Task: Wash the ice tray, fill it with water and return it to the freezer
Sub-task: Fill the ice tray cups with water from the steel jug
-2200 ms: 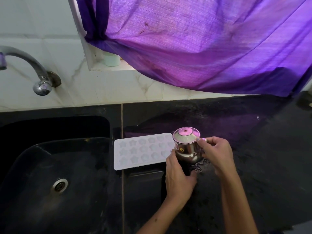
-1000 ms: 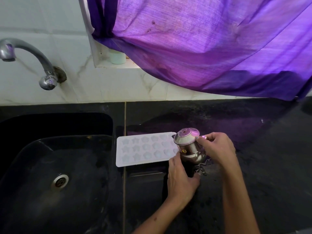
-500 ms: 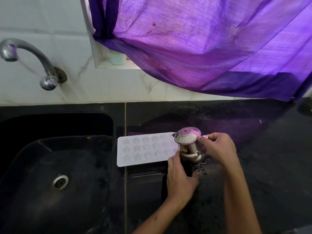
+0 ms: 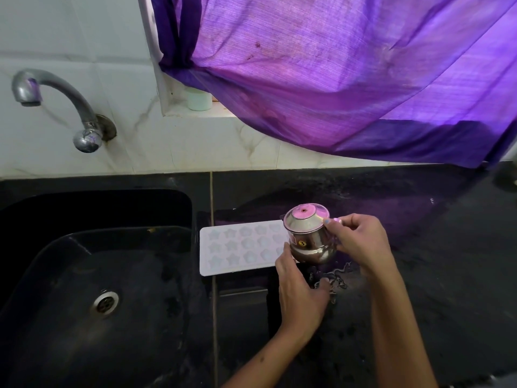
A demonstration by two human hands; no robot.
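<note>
Risk of spilling: pot [image 4: 309, 238] pinched at rim by right hand [image 4: 361, 245], steadied by left hand [image 4: 300, 292] (grip unclear), over tray [image 4: 240, 246] flat on counter [image 4: 419, 247] beside sink [image 4: 84, 275].

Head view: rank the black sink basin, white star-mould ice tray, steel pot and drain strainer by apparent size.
1. Black sink basin
2. White star-mould ice tray, partly hidden by the pot
3. Small steel pot, held nearer the camera, so unsure against the tray
4. Round metal drain strainer
</note>
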